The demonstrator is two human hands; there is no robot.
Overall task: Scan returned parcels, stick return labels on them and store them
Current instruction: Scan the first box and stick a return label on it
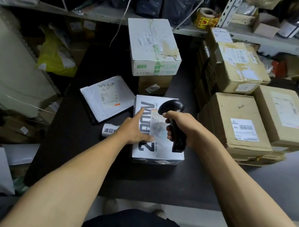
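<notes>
Head view: a dark tabletop [82, 157] is filling the centre of a cramped storeroom, with grey metal shelving [109, 16] running across the back, carrying dark bags and a roll of yellow stickers [206, 18]. Brown cartons [236, 120] are standing stacked along the right edge, most bearing white shipping labels. A white carton with green tape [153, 48] is sitting on a smaller brown box [153, 86] at the rear of the table, and a white mailer [107, 98] is lying flat to its left front. Near the table's middle a white parcel [158, 152] with large dark lettering is resting flat, a shipping label [158, 122] stuck on its top. The left hand [136, 129] is pressing down on this parcel's top, index finger extended and the other fingers spread loosely. The right hand [181, 128] is gripping a black barcode scanner [174, 113], its head hanging just above the label. A small white slip with printed characters [109, 130] is lying beside the parcel, partly hidden by the left wrist.
</notes>
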